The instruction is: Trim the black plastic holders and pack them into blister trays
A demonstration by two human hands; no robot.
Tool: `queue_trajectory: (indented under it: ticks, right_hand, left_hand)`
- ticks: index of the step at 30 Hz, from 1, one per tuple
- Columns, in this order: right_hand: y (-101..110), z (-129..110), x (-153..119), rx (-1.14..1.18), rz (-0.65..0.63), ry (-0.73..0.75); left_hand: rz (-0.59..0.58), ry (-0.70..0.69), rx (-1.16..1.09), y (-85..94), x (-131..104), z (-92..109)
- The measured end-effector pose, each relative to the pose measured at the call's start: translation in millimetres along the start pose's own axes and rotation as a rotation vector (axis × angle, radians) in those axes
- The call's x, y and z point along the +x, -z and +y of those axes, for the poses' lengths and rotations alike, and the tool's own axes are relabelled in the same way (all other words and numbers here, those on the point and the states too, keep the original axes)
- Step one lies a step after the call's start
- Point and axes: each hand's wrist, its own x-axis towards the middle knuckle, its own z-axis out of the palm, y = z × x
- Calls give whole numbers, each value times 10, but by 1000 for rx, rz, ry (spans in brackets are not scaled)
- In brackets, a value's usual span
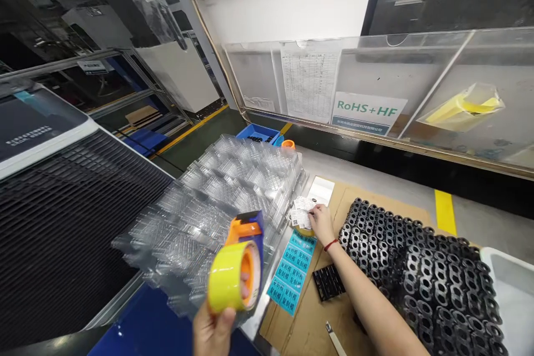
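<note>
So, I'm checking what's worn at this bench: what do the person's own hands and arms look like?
The left hand and right hand are both bare, without gloves. A thin red band circles the right wrist, and no sleeve shows on the right forearm. The left forearm is out of frame.

Up ahead you've got green "RoHS+HF" on the white sign (367,113), and "复制模" repeating down your blue stickers (291,270)!

Left fingers (203,320) curled, right arm (371,295) extended
</note>
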Motion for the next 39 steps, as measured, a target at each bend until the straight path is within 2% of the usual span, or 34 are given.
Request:
queue_trajectory:
  ticks: [3,6,10,13,15,19,23,27,29,31,32,34,36,39]
  right_hand:
    - [-14,63,36,131,8,-102]
    - [-2,120,131,287,34,-258]
    - [54,121,256,471,47,-441]
    - [112,77,294,563,63,-523]
    - [138,45,296,602,78,-555]
    - [148,-7,289,612,101,-587]
    - [183,-64,282,546,120,-574]
    - [336,-194,286,460,196,-474]
    - [452,-321,260,425,238,-396]
    - [573,-497,156,392,272,-306]
    - [629,-599,58,376,285,-259]
    - [719,-804,-256,341,305,-167]
    - [777,-972,-733,300,316,-84]
    - [772,-1048,-1705,206,276,-11]
  left_hand:
    - [-263,-119,-7,-577,62,-196]
    - [-382,-152,18,-1067,187,-454]
    - [-493,-124,90,-1561,418,-841]
    - [-539,-111,154,-1834,579,-1112]
    - [-571,-103,198,-1946,663,-1259]
    - [-623,-87,290,-1973,777,-1428]
    - [-675,-88,389,-1845,851,-1443]
    - [-711,-106,454,-1716,841,-1436]
    - [-680,-123,471,-1606,741,-1444]
    - [-641,-140,473,-1394,536,-1453]
    - [-629,-146,472,-1233,389,-1459]
    - [-626,-148,474,-788,10,-1476]
    - [-641,-129,493,-198,-450,-1511]
    - [-648,-55,564,836,-1152,-1640]
